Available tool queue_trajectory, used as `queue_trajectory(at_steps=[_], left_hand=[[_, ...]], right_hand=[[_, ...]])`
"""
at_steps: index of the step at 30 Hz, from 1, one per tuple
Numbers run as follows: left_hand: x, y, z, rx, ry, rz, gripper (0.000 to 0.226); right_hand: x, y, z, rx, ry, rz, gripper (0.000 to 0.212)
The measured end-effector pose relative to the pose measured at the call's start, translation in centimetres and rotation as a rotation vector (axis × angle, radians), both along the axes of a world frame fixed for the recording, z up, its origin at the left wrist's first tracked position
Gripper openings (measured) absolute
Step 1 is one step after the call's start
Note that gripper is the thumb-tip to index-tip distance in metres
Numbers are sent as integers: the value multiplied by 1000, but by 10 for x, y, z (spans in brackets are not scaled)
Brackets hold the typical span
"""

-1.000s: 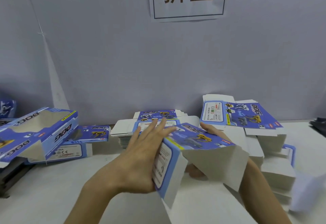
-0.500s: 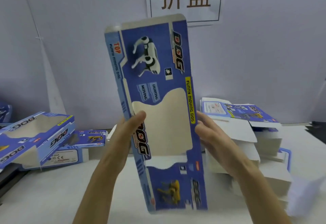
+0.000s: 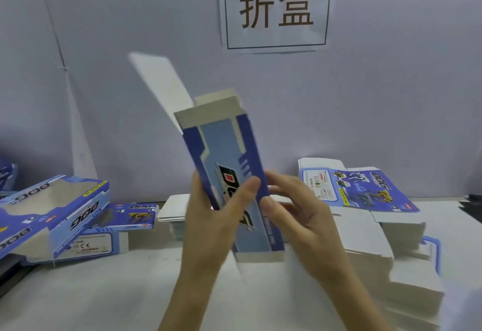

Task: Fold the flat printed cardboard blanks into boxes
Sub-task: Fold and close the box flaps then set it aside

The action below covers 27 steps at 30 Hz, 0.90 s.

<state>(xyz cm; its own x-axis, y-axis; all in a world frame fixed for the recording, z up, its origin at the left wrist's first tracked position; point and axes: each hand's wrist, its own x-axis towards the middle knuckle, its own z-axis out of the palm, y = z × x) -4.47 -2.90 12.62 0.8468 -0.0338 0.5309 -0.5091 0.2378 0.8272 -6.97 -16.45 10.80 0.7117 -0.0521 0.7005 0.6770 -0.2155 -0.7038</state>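
Note:
I hold a blue printed box blank (image 3: 224,156) upright above the table, squared into a tube with its narrow side panel toward me. A white flap sticks up at its top left, and its lower end is open. My left hand (image 3: 214,223) grips the lower left of the blank, thumb across the printed panel. My right hand (image 3: 297,213) holds the right edge, fingers curled behind it. A stack of flat blanks (image 3: 365,192) lies at the right by the wall, printed side up. Another flat stack (image 3: 174,208) sits behind my hands.
Folded open boxes (image 3: 52,213) lie at the left on the white table (image 3: 117,291). More white flat blanks (image 3: 407,278) are piled along the right edge. A paper sign (image 3: 276,7) hangs on the grey wall behind.
The blank was pulled up from the table and stood on end. Half a second ago its wide windowed face was toward me; now it is turned to its narrow side and opened into a tube.

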Motion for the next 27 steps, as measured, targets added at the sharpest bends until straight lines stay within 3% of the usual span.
queue_trajectory(at_steps=[3, 5, 8, 12, 16, 21, 27], left_hand=[[13, 19, -1, -66, 104, -43, 49], [18, 33, -3, -54, 154, -140, 47], [19, 44, -7, -31, 216, -321, 85], [17, 42, -7, 57, 204, -414, 103], [17, 44, -4, 123, 82, -327, 114], [19, 45, -5, 187, 7, -282, 114], [19, 54, -5, 261, -67, -302, 100]], right_hand=[[-1, -9, 5, -38, 19, -31, 39], [-1, -15, 6, -4, 1, -147, 56], [-5, -27, 10, 97, 198, -124, 83], [-11, -37, 9, 176, 473, 176, 81], [-5, -34, 6, 170, 387, 96, 85], [-7, -31, 9, 138, 307, 132, 42], [-8, -35, 7, 182, 198, 196, 62]])
